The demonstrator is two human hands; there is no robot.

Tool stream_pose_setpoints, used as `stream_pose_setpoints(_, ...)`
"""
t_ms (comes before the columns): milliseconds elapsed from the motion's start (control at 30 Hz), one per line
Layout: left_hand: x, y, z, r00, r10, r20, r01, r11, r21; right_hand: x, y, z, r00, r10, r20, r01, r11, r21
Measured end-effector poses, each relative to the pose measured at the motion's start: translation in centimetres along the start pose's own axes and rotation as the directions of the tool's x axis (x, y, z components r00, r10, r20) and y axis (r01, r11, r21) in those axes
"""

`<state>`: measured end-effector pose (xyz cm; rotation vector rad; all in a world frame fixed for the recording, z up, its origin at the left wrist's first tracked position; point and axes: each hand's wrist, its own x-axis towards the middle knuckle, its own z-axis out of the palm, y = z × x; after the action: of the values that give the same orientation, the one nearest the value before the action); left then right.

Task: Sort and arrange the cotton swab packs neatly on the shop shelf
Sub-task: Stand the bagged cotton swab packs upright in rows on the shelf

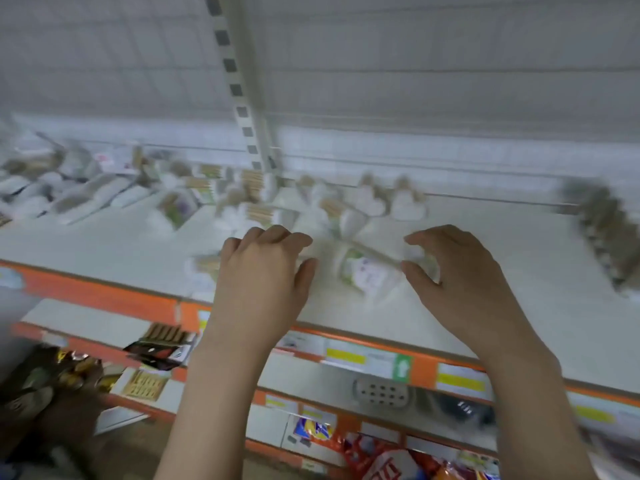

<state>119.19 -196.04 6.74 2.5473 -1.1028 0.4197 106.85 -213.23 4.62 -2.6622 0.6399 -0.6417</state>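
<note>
The view is motion-blurred. Several cotton swab packs (258, 202) lie scattered across the white shelf (485, 299), mostly at its back and left. One pack with a green-and-purple label (363, 271) lies between my hands near the front. My right hand (464, 278) has thumb and forefinger curved round that pack's right end. My left hand (263, 275) hovers just left of it with loosely curled fingers and holds nothing. Another pack (204, 266) lies partly hidden behind my left hand.
A slotted upright post (239, 98) divides the wire back wall. A dark blurred stack of goods (602, 230) stands at the shelf's right end. Orange price rails (104, 292) edge the shelves. Lower shelves hold snack packets (162, 348) and colourful bags (388, 459).
</note>
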Motion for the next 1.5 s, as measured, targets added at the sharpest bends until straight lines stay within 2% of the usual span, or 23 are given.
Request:
stream_pose_setpoints(133,-1.1,-7.3,-2.0,0.999,-0.042,0.002,0.042,0.999,-0.01,1.1,-7.2,3.7,0.999,-0.043,0.025,0.041,0.998,0.042)
stream_pose_setpoints(300,-1.6,-13.3,-2.7,0.996,-0.084,-0.005,0.084,0.994,-0.066,2.1,-12.6,6.5,0.994,-0.07,0.084,0.068,0.997,0.028)
stream_pose_setpoints(467,-1.7,-16.7,-2.2,0.991,-0.134,0.017,0.135,0.986,-0.094,3.8,-14.9,7.8,0.984,-0.103,0.146,0.106,0.994,-0.014)
stream_pose_setpoints(700,-0.7,-20.0,-2.4,0.987,-0.159,0.027,0.16,0.987,-0.031,6.6,-16.6,10.4,0.982,-0.144,0.12,0.14,0.989,0.039)
stream_pose_setpoints(967,-0.4,-25.6,-3.7,0.977,-0.211,0.034,0.21,0.977,0.024,10.1,-21.7,14.3,0.964,-0.224,0.141,0.214,0.973,0.086)
stream_pose_setpoints(1233,-1.4,-37.0,-5.4,0.964,-0.248,0.092,0.249,0.969,0.01,12.5,-30.7,20.8,0.961,-0.219,0.171,0.211,0.975,0.067)
stream_pose_setpoints(1500,-2.3,-49.4,-9.1,0.941,-0.335,0.053,0.337,0.941,-0.027,13.7,-41.5,25.6,0.946,-0.243,0.213,0.238,0.97,0.049)
